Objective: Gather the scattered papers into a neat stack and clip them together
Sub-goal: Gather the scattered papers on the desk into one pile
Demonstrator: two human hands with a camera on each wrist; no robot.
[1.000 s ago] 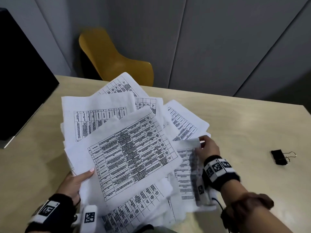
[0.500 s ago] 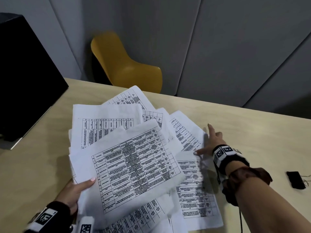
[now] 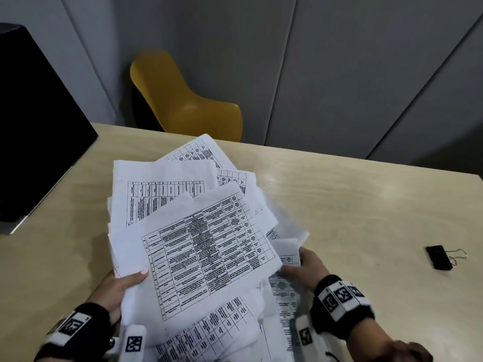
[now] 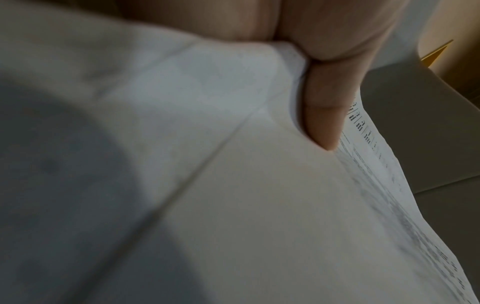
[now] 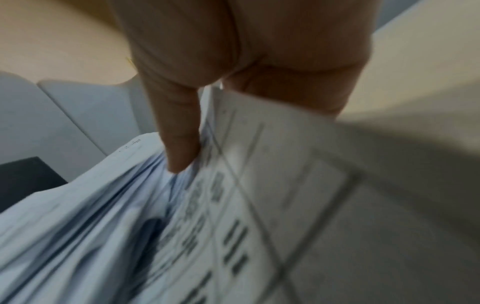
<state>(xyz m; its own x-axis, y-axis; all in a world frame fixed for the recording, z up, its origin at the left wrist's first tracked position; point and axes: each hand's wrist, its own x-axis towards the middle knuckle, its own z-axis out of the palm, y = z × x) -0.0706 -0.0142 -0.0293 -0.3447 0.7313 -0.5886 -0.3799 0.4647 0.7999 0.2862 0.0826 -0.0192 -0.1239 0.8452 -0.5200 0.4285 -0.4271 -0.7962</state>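
A loose fan of white printed papers is held above the beige table, sheets skewed at different angles. My left hand grips the fan's left edge, thumb on the top sheet; the left wrist view shows that thumb pressed on paper. My right hand holds the right-side sheets, thumb on top and fingers under; in the right wrist view its thumb pinches a printed sheet. A black binder clip lies on the table to the right, apart from both hands.
A black monitor stands at the table's left edge. A yellow chair sits behind the table against grey wall panels. Bare tabletop lies between the papers and the clip.
My right hand reached out flat to the far right sheet, then drew it back in and now grips it under the fan. The left hand kept its hold.
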